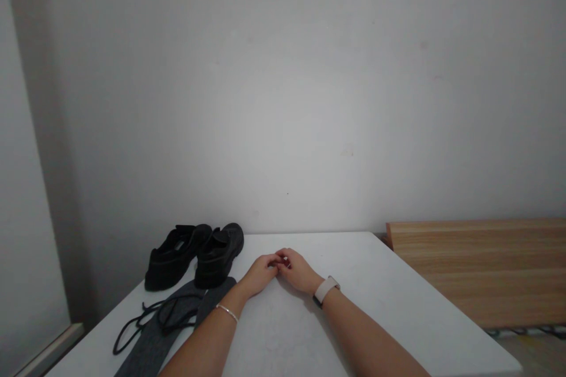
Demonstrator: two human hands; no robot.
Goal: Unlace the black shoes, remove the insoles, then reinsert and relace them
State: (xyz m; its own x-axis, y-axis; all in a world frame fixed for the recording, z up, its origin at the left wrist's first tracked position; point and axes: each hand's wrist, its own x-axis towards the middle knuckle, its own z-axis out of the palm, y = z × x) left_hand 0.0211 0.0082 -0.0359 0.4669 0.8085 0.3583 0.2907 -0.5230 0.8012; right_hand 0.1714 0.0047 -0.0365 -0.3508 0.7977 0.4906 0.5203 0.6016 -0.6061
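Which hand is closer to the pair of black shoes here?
The left hand is nearer: it rests on the white table just right of the black shoes, apart from them. The right hand lies farther right, fingertips meeting the left hand's.

white table point(398, 306) | on it: black shoes point(194, 256), laces point(145, 318), grey insoles point(163, 336), both hands

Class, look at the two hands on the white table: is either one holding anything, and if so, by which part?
Nothing is held: the left hand and right hand rest on the white table, fingertips touching.
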